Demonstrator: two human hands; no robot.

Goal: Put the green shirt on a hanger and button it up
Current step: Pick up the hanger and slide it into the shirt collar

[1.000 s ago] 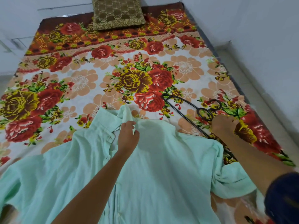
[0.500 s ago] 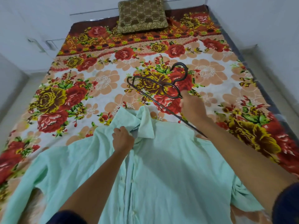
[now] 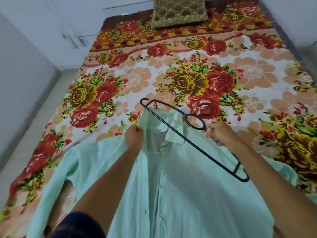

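Green shirt (image 3: 197, 186) lies open-fronted on the bed (image 3: 257, 74); our left hand (image 3: 134, 137) pinches its collar edge, right hand (image 3: 221, 135) grips the hanger (image 3: 180, 134); we should slide the eleven o'clock tip under that raised shoulder first.

Mint green on a riot of roses
Pale green shirt (image 3: 197, 194), black hanger (image 3: 192, 141), bedsheet (image 3: 137, 79) with red and yellow roses on peach flowers, olive-gold patterned cushion (image 3: 178, 12), dark blue sleeve (image 3: 77, 225)

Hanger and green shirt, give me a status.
Left hand pinches green shirt open at collar. Right hand grips black hanger, held above collar, not yet inside. Nothing in the way.
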